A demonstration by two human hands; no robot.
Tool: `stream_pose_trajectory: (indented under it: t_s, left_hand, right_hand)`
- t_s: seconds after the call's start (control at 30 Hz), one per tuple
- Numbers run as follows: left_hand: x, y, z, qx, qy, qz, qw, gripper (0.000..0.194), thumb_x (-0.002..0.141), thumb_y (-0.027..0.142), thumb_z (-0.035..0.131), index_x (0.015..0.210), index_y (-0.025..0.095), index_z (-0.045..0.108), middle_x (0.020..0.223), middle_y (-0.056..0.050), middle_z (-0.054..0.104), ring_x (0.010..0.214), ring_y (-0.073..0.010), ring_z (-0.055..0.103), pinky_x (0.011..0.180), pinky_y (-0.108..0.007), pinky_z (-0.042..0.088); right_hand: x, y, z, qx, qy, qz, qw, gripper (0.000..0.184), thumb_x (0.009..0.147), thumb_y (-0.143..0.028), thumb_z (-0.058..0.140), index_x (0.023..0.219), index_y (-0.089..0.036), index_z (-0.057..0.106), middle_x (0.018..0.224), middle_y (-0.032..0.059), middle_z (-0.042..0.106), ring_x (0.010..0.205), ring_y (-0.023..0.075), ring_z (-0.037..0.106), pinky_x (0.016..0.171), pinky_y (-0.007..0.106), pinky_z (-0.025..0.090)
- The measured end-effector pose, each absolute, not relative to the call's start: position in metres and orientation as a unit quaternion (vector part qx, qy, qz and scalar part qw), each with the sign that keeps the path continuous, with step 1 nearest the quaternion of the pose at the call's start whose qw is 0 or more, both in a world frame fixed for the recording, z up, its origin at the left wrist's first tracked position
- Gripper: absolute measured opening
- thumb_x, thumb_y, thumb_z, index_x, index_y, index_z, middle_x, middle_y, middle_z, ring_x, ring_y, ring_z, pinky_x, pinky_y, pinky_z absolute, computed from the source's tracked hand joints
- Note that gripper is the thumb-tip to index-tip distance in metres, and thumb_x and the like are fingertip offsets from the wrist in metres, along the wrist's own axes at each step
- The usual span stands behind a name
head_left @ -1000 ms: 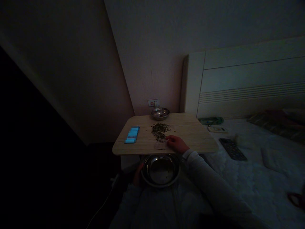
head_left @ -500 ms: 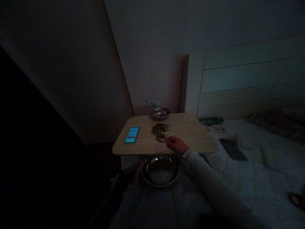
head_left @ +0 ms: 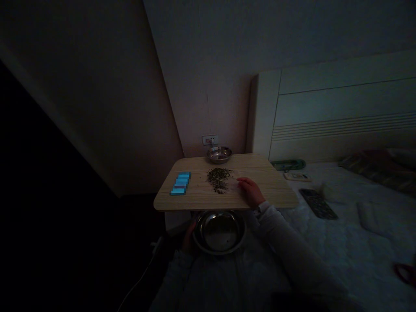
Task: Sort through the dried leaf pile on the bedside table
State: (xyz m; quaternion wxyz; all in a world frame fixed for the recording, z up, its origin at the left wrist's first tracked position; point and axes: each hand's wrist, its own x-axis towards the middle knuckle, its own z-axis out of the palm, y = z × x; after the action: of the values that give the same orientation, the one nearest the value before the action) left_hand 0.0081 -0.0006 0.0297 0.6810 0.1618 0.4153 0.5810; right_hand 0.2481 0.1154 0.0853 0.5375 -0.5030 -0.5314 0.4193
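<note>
A scattered heap of small dark green and brown grains (head_left: pixel 218 177) lies on the wooden table (head_left: pixel 266 190). Just right of the heap, my right hand (head_left: pixel 251 192) is closed, its fingertips pinching a thin, pale, see-through piece (head_left: pixel 232 184) whose kind I cannot make out in the dim light. Below the table's near edge is a wide metal bowl (head_left: pixel 221 234), with a few dark specks inside. My left hand (head_left: pixel 189 237) grips the bowl's left rim; its fingers are partly in shadow.
A smaller metal bowl (head_left: pixel 219 155) stands at the table's back edge, below a wall socket (head_left: pixel 209 139). On the left lies a phone with a lit, blurred screen (head_left: pixel 180 183). To the right, the bed (head_left: pixel 354 255) holds a dark patterned flat object (head_left: pixel 317 203) and a remote control (head_left: pixel 297 177).
My right hand has moved right and slightly away from me, from the heap's near edge to its right side. Grains near the table's front edge are gone. The left hand and bowl stay put.
</note>
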Motion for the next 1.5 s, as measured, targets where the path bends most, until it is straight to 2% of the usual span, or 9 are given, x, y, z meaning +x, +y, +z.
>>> stream_pose_trajectory:
  t_s: [0.13,0.27,0.47,0.67,0.9,1.07,1.3,1.5]
  left_hand:
    - [0.011,-0.003,0.038,0.16,0.4,0.589,0.684,0.005,0.061,0.027,0.068,0.059,0.023,0.069,0.077,-0.005,0.076,0.127,-0.0307,0.046,0.113,-0.041,0.023]
    - [0.012,-0.005,0.041,0.167,0.39,0.575,0.7,0.003,0.063,0.025,0.067,0.061,0.025,0.069,0.079,-0.004,0.076,0.126,-0.0311,0.047,0.112,-0.042,0.024]
    - [0.011,-0.004,0.036,0.141,0.407,0.576,0.695,0.006,0.064,0.025,0.066,0.061,0.023,0.07,0.075,-0.005,0.076,0.125,-0.032,0.049,0.113,-0.044,0.023]
    - [0.007,-0.003,0.028,0.164,0.421,0.58,0.678,0.01,0.063,0.031,0.069,0.065,0.021,0.071,0.077,-0.005,0.076,0.126,-0.0296,0.048,0.113,-0.039,0.022]
    - [0.008,-0.002,0.031,0.15,0.423,0.582,0.678,0.008,0.064,0.028,0.067,0.058,0.022,0.068,0.076,-0.004,0.076,0.125,-0.0292,0.049,0.113,-0.039,0.024]
    - [0.012,-0.004,0.04,0.15,0.42,0.584,0.678,0.009,0.066,0.027,0.062,0.061,0.024,0.069,0.077,-0.003,0.076,0.125,-0.0284,0.049,0.112,-0.039,0.026]
    - [0.01,-0.003,0.037,0.166,0.416,0.576,0.684,0.01,0.061,0.032,0.068,0.06,0.022,0.069,0.078,-0.005,0.077,0.125,-0.0299,0.049,0.112,-0.039,0.024]
    - [0.008,-0.003,0.035,0.173,0.423,0.591,0.664,0.007,0.059,0.029,0.07,0.061,0.022,0.069,0.076,-0.004,0.077,0.122,-0.0289,0.052,0.11,-0.038,0.028]
  right_hand:
    - [0.253,0.118,0.082,-0.51,-0.504,0.399,0.572,0.043,0.072,-0.046,0.048,0.1,-0.016,0.061,0.072,0.004,0.063,0.059,0.0134,0.05,0.054,0.025,0.039]
    - [0.25,0.114,0.086,-0.517,-0.552,0.374,0.537,0.041,0.072,-0.044,0.05,0.1,-0.016,0.061,0.076,0.003,0.065,0.068,0.0147,0.055,0.063,0.027,0.043]
    - [0.245,0.118,0.092,-0.497,-0.616,0.39,0.471,0.033,0.07,-0.031,0.056,0.099,-0.018,0.062,0.078,0.0018,0.066,0.073,0.0146,0.058,0.072,0.029,0.045]
    - [0.239,0.118,0.091,-0.515,-0.619,0.36,0.472,0.031,0.071,-0.028,0.054,0.099,-0.018,0.063,0.073,0.0009,0.065,0.071,0.0144,0.058,0.072,0.029,0.045]
    - [0.236,0.112,0.09,-0.521,-0.637,0.339,0.457,0.032,0.071,-0.027,0.054,0.099,-0.016,0.064,0.072,0.0012,0.065,0.068,0.0143,0.057,0.072,0.03,0.045]
    - [0.239,0.112,0.091,-0.493,-0.651,0.359,0.452,0.028,0.071,-0.028,0.053,0.095,-0.017,0.064,0.074,0.0013,0.066,0.069,0.0143,0.058,0.072,0.03,0.045]
    - [0.241,0.113,0.088,-0.481,-0.638,0.377,0.469,0.034,0.072,-0.032,0.054,0.102,-0.017,0.062,0.075,0.0016,0.066,0.066,0.0128,0.056,0.066,0.027,0.045]
    - [0.238,0.116,0.082,-0.471,-0.646,0.374,0.47,0.031,0.07,-0.03,0.056,0.098,-0.017,0.063,0.071,0.0005,0.064,0.062,0.0122,0.054,0.064,0.028,0.043]
